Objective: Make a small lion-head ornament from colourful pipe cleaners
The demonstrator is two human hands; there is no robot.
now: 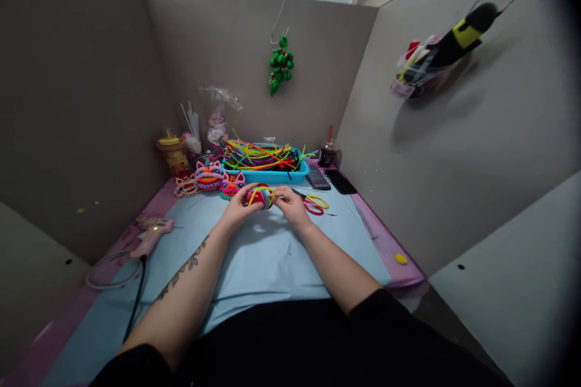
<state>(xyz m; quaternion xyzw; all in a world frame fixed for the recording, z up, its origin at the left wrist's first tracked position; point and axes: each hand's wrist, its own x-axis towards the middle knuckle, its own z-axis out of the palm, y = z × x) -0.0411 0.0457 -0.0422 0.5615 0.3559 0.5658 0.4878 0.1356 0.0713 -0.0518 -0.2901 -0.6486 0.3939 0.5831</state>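
Observation:
A small round craft piece (260, 197) in red, yellow, blue and green hangs between my two hands above the blue cloth. My left hand (239, 205) grips its left side, with the thumb along the bottom. On the other side my right hand (291, 204) has its fingers pinched at the right edge, beside a yellow strand. The fingertips are too small to make out finely. Scissors (316, 204) with yellow and red handles lie just right of my right hand. Finished-looking colourful pieces (209, 176) with pointed ears stand left of my hands.
Behind my hands is a blue tray (285, 178) of many coloured pipe cleaners. A pink glue gun (152, 238) with a cable lies at the left. Dark phones (340, 182) and a drink cup (327, 153) are at the back right. Grey panels surround the table.

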